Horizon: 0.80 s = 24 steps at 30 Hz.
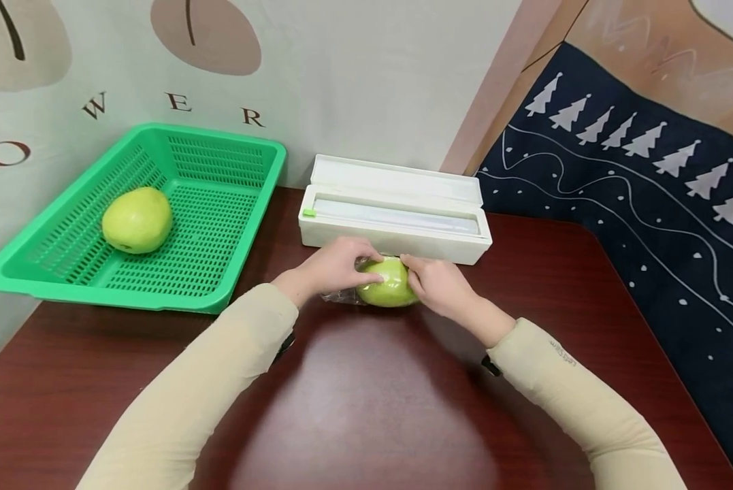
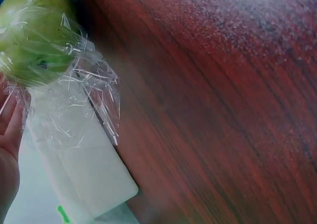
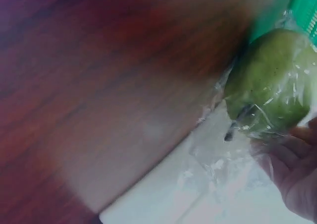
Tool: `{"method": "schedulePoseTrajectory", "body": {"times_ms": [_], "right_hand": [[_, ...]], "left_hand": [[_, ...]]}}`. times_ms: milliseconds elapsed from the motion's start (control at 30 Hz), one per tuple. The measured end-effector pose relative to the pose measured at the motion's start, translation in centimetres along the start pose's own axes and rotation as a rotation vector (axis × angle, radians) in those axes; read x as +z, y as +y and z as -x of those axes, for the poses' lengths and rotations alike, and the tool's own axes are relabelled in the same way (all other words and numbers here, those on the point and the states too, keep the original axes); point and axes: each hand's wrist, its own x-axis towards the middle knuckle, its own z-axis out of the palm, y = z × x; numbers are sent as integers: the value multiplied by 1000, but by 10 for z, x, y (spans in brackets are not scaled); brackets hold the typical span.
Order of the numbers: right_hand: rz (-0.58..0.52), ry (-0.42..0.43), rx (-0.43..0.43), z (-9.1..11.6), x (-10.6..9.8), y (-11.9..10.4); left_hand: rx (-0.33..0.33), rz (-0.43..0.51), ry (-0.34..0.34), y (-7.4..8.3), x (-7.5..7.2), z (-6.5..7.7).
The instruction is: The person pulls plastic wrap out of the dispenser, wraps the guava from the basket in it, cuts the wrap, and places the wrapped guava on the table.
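Observation:
A green pear (image 1: 388,291) with clear cling film around it is on the dark red table, between both hands. My left hand (image 1: 335,267) grips its left side, thumb on top and fingers at the far side. From the right, my right hand (image 1: 444,287) holds the pear, its index finger near the top. Loose film (image 2: 101,92) sticks out past the fruit in the left wrist view. A dark stem (image 3: 238,121) shows through the wrap in the right wrist view. Some fingers are hidden behind the pear.
Just behind the hands stands a white cling film dispenser box (image 1: 397,241), lid raised, with a green slider (image 1: 309,213) at its left end. A green plastic basket (image 1: 257,224) at the left holds another pear (image 1: 137,221). Printed cloths hang behind and at the right.

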Motion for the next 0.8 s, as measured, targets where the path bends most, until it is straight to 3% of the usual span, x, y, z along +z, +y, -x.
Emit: {"method": "schedulePoseTrajectory", "body": {"times_ms": [133,233,433,667,800], "right_hand": [[81,-91,-24,7,-3,-5],[130,-116,-61,7,-3,-7],[96,-103,-38,7,-4,-4],[-42,-65,16,11,3,-5],[-112,-38,58,14,9,-7]], "left_hand": [[-45,-27,4,2,1,-1],[-74,-100,-16,5,2,-2],[13,-249,-107,11,10,-3],[-39,-171,-131,13,16,2],[-23,-147,-122,10,16,4]]}}
